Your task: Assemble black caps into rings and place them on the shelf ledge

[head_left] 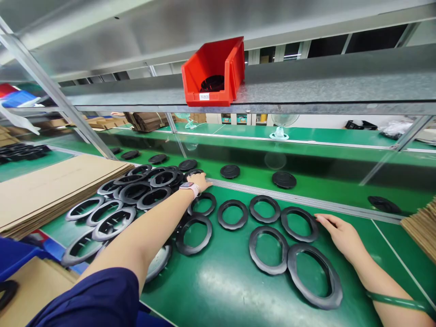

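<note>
Left to right. Cardboard sheets [57, 190] lie stacked at the left edge of the worktop [235, 290], with a blue bin [17, 259] cut off at the near-left corner. Beside the sheets, a heap of spoked rings [114, 222] with silver faces overlaps toward the far edge.

Left hand [195, 180] reaches over the heap, arm nearly straight, palm down, smartwatch [188, 188] on the wrist. Fingers [204, 180] pressed together, curled down at the far edge, just short of the rail [306, 197]. Can't tell if they pinch anything; the hand hides what's under it.

Mid-worktop: black rings [232, 214] lie flat and singly, no overlap, some just beside each other. The two nearest the right hand's side are the largest in view.

Right hand [340, 234] sits low on the right, palm down, green bangle [398, 302] on the wrist. Its fingers [322, 219] are together and nearly straight, tips touching the rim of one black ring, no pinch.

Handling: rings look flexible, so sliding by the rim with flat fingertips likely beats lifting. Gaps stop them riding up.

Above, a red bin [213, 72] sits on the shelf [323, 86], a dark part inside.
</note>
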Motion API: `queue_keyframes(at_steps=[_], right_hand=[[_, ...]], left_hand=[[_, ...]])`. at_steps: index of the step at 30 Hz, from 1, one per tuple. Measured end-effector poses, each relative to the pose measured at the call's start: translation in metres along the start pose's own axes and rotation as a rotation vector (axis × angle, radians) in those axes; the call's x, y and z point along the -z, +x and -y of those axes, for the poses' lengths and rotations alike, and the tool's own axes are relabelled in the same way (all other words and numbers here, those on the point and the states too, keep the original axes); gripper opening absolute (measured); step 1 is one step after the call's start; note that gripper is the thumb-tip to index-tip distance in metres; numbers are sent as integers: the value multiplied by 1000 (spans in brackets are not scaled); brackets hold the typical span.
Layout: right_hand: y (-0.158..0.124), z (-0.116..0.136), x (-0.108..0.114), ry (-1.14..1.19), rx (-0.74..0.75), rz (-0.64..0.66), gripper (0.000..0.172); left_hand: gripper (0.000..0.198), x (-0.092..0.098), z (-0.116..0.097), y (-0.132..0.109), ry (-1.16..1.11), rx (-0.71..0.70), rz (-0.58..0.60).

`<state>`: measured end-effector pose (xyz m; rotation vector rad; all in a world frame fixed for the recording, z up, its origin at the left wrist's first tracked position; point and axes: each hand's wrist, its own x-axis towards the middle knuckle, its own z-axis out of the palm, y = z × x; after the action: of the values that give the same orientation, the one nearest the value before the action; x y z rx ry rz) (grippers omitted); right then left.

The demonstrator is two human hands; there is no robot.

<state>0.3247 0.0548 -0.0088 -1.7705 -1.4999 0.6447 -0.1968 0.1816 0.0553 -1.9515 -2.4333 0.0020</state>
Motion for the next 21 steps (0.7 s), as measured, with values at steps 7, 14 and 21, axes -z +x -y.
queue_keyframes(at_steps=[7,14,21], right_hand=[[0,-1,0,1,-10,3,59],[2,-8,-1,-5,28,5,58],[4,-8,0,-28,48,13,57]], left_hand=[[47,6,-33,-35,-150,-307,19],[52,9,-62,-83,-295,-670,131],[54,17,-72,-113,-295,-780,149]])
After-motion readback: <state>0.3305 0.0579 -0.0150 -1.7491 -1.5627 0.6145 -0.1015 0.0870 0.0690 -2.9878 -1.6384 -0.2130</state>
